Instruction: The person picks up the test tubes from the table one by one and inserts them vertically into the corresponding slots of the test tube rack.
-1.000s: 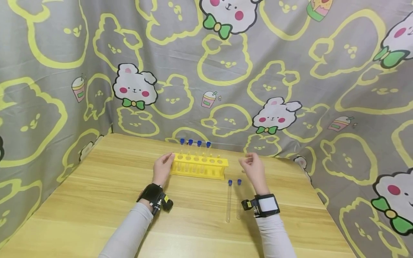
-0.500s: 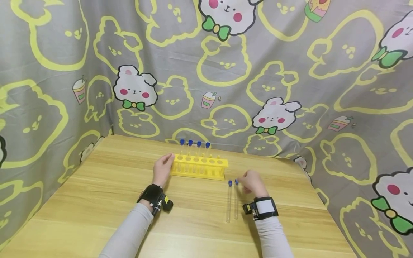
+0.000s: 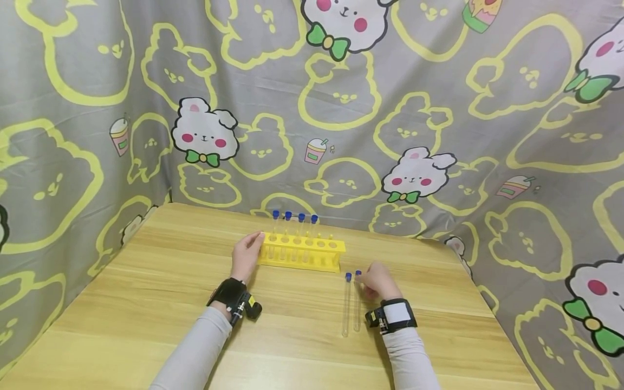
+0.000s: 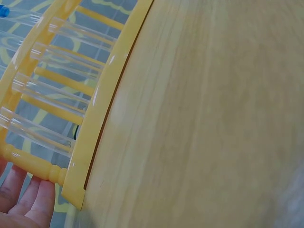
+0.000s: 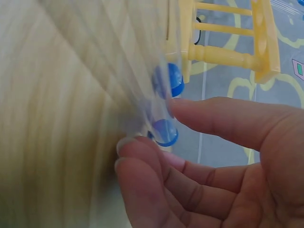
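A yellow test tube rack (image 3: 302, 253) stands at the back middle of the table, with several blue-capped clear test tubes upright in its left holes. My left hand (image 3: 246, 254) holds the rack's left end; in the left wrist view its fingers (image 4: 43, 202) lie against the end post. Right of the rack's front, my right hand (image 3: 380, 280) pinches a blue-capped test tube (image 3: 357, 309) near its cap. In the right wrist view the tube's blue cap (image 5: 166, 134) shows between thumb and fingers. A second capped test tube (image 3: 346, 309) lies just left of it on the table.
The wooden table (image 3: 292, 352) is bordered by a grey patterned curtain (image 3: 341, 108) at the back and sides. The rack's two rightmost holes (image 3: 326, 244) hold no tubes. Camera straps (image 3: 397, 315) circle both wrists.
My right hand has come down and toward me from beside the rack to the right-hand loose tube, which has shifted slightly left. My left hand stays on the rack.
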Demonstrator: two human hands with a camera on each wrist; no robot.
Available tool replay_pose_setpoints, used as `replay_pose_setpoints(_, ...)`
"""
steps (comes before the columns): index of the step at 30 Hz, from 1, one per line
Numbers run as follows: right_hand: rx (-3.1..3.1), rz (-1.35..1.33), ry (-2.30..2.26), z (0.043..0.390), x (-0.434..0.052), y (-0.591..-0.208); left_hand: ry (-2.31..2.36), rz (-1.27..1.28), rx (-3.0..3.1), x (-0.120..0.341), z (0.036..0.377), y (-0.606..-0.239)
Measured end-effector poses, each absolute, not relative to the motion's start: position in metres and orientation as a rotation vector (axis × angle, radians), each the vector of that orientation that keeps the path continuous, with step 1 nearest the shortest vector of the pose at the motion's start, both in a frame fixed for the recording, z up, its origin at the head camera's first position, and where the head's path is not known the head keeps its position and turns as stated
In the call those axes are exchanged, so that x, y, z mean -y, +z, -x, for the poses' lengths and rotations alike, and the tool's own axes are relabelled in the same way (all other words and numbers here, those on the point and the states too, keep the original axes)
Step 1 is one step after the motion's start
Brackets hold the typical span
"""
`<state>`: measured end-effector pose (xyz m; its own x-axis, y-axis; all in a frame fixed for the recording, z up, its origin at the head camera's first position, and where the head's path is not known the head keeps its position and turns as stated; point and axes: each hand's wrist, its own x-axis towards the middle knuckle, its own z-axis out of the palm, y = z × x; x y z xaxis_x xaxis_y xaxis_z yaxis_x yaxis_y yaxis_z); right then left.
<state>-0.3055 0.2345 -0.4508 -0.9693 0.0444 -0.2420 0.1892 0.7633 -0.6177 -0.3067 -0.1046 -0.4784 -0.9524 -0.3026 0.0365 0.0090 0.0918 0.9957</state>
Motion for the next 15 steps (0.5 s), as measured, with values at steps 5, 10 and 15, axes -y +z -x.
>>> replay_pose_setpoints(5,-2.762,-0.194,-0.969,0.3051,-0.2318,-0.4525,-1.950,-0.306,2.131,0.1041,0.3064,-0.4778)
replay_pose_setpoints(10,-2.761,-0.235,-0.965,0.3042,-0.2298,-0.4520,-1.949,-0.307,2.126,0.1037,0.3066,-0.4780)
replay_pose_setpoints(15,-2.752,-0.250,-0.988,0.3030,-0.2314,-0.4527,-1.954,-0.302,2.122,0.1039,0.3073,-0.4794)
